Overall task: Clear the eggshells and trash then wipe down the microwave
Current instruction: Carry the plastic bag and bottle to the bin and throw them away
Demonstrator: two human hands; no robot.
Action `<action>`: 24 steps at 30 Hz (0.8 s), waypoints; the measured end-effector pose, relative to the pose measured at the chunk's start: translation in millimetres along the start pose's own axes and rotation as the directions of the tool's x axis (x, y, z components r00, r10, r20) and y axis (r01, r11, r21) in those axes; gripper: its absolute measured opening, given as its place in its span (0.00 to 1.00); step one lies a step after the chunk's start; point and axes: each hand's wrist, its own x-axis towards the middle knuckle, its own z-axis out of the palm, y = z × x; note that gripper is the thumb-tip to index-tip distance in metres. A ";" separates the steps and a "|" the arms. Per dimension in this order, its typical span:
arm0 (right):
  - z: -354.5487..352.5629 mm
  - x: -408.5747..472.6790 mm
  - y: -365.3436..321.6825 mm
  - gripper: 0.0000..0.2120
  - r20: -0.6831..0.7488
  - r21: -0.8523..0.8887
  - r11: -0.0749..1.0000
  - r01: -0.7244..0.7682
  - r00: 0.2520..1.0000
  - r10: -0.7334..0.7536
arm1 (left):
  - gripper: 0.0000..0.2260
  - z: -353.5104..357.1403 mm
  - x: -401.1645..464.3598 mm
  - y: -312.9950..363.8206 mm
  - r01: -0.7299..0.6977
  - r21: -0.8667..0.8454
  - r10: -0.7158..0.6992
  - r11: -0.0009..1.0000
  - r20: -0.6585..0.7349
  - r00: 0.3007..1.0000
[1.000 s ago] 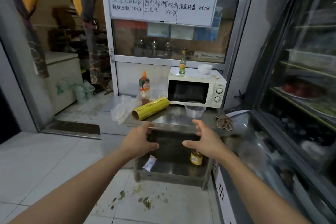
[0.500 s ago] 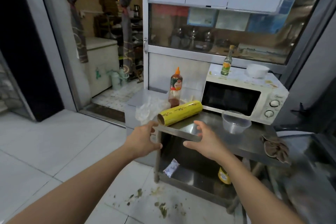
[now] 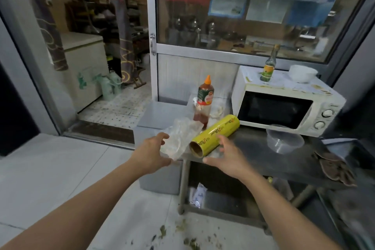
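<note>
- Left hand (image 3: 151,155) reaches, fingers spread and empty, touching or just short of the plastic bag (image 3: 178,138) at the desk (image 3: 253,154) corner.
- Right hand (image 3: 227,157), also spread and empty, hovers just right of the roll (image 3: 215,135), whose long axis runs away rightward.
- Microwave (image 3: 284,99) stands farther right.

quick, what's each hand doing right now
Left hand: open, at the clear plastic bag, no grip shown.
Right hand: open, near the yellow wrap roll, holding nothing.

single head-worn view, aimed forward and down past both forearms, left hand (image 3: 151,155) and right hand (image 3: 228,158) seen close at centre, steel table (image 3: 259,154) just beyond them, microwave (image 3: 284,105) further off to the right
</note>
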 end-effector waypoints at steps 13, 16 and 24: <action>71.7 147.2 -12.8 0.48 -0.007 -0.011 0.998 0.059 0.998 -0.059 | 0.32 1.9 114.8 -74.1 0.074 0.014 -0.075 0.997 0.071 0.995; 94.5 174.4 -7.6 0.52 0.015 -0.066 0.998 0.026 1.000 -0.025 | 0.31 9.6 136.8 -88.9 0.103 0.011 -0.104 0.995 0.080 0.991; 142.9 227.2 4.0 0.60 0.049 -0.380 0.925 -0.028 0.998 0.050 | 0.28 26.9 183.8 -128.8 0.102 -0.005 -0.101 0.995 0.130 0.986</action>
